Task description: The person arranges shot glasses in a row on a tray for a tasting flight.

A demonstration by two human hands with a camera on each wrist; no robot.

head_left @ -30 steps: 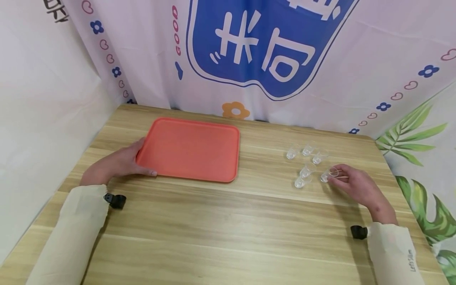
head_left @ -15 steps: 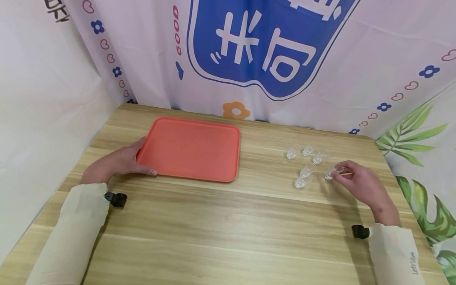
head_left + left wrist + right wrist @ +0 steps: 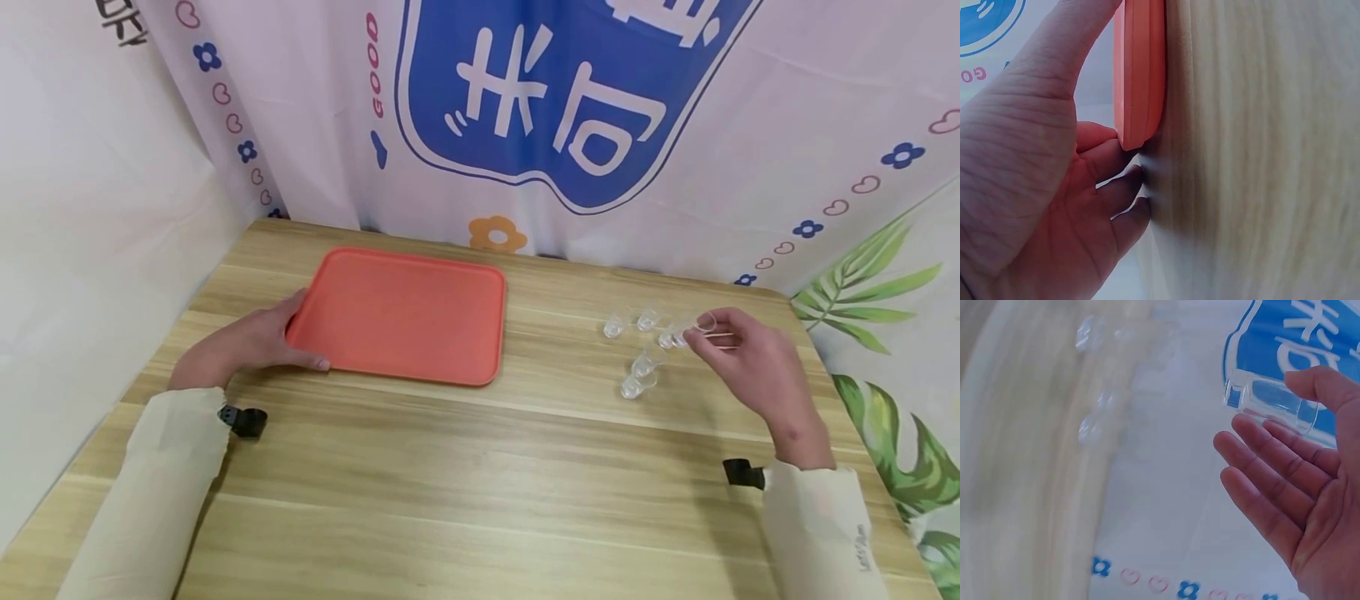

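My left hand (image 3: 258, 337) grips the near left corner of a red rectangular tray (image 3: 405, 318) lying on the table, its thumb along the front edge. In the left wrist view the fingers (image 3: 1119, 194) curl in under the tray's corner. At the right, my right hand (image 3: 761, 367) pinches a small clear shot glass (image 3: 1272, 400) between thumb and fingers, held up above the table with its base toward the left. The remaining fingers spread loosely below it. Several like glasses (image 3: 632, 385) stand on the table just left of that hand.
The wooden table (image 3: 480, 483) runs back to a hanging cloth (image 3: 330, 125) with a blue printed emblem. A white wall (image 3: 90, 208) borders the left side, and a leaf-patterned cloth (image 3: 870, 292) the right.
My right hand has lifted the shot glass and moved it away from me, so it now overlaps the back glasses in the head view. The left hand and tray have stayed put.
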